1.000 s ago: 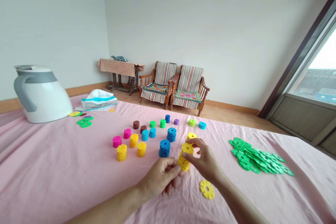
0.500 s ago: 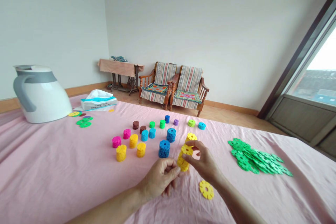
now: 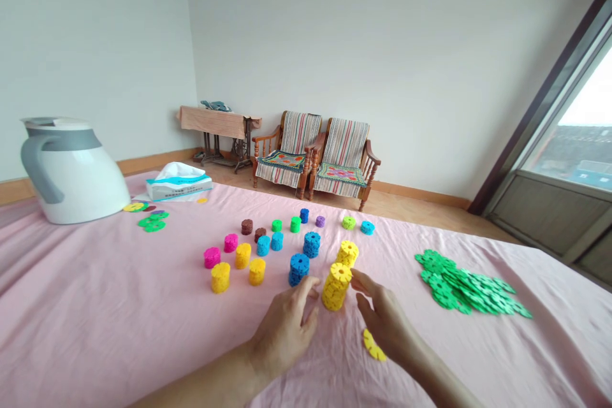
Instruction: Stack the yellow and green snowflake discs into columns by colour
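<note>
Head view: left hand [image 3: 287, 326] and right hand [image 3: 385, 319] have their fingers spread on either side of an upright yellow stack [image 3: 336, 288]; whether the right fingertips touch it, I cannot tell. A blue stack [image 3: 299, 269] stands just beyond the left fingers; a yellow disc [image 3: 371, 347] lies partly hidden below the right ones.

Watching from afar, I see a home's sitting room. Two wooden armchairs [image 3: 287, 160] with striped covers [image 3: 342, 141] tell me so.
</note>
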Motion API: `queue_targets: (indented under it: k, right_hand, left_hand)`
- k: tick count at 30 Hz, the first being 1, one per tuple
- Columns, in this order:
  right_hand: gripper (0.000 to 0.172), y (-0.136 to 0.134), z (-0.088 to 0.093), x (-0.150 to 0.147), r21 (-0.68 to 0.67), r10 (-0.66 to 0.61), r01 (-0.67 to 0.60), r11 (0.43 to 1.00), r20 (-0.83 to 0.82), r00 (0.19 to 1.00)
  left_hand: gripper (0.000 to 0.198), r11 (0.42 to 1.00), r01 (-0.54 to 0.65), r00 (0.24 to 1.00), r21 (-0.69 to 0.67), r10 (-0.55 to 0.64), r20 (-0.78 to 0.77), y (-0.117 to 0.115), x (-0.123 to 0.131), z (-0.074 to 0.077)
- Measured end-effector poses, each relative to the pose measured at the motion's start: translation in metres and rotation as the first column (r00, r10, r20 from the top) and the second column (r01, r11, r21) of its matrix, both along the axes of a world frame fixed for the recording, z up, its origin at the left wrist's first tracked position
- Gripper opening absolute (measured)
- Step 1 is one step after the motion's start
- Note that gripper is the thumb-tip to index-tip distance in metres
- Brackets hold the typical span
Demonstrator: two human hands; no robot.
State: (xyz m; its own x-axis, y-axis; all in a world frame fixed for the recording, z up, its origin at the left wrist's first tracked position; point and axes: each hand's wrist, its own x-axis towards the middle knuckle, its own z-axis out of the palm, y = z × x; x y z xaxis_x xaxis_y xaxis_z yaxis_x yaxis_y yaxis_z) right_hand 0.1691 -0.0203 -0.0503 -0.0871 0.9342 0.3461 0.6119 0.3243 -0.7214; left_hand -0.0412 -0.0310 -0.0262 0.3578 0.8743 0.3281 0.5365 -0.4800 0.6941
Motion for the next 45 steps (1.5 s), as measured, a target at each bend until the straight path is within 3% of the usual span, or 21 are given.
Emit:
queue_targets:
  k: [8,14,29,33,38,42,45]
  right_hand:
    - [0.048,-0.006,0.01,-0.009,-0.031,0.064,-0.061,0.998,0.096,0.993]
    - [0.042,-0.011,0.014,-0.014,-0.052,0.053,-0.047,0.998,0.127,0.99]
    - [0.041,-0.014,0.013,-0.018,-0.027,0.036,-0.034,0.999,0.074,0.997]
    - [0.035,-0.012,0.02,-0.013,-0.014,0.035,-0.034,0.999,0.053,0.998]
    - [0.018,-0.019,0.049,0.01,-0.149,0.11,-0.071,0.986,0.279,0.954]
    - [0.031,-0.03,0.064,0.023,-0.349,0.268,-0.098,0.932,0.479,0.836]
    - [0.032,-0.032,0.062,0.026,-0.373,0.274,-0.063,0.926,0.547,0.791]
  left_hand:
    - [0.048,0.997,0.072,0.992,0.033,-0.068,-0.107,-0.001,0.0,0.001]
    - [0.05,0.994,0.108,0.991,0.003,-0.107,-0.076,-0.001,0.001,0.008]
    - [0.049,0.993,0.117,0.992,-0.024,-0.117,-0.04,-0.001,0.001,0.008]
    - [0.047,0.993,0.112,0.993,-0.023,-0.113,-0.027,0.0,0.001,0.006]
    - [0.033,0.998,0.057,0.998,-0.025,-0.057,-0.001,-0.001,0.001,0.005]
    - [0.015,1.0,0.011,0.998,-0.013,-0.011,-0.059,-0.002,0.003,0.008]
    - [0.01,1.0,0.018,0.996,-0.012,-0.019,-0.086,-0.003,0.005,0.008]
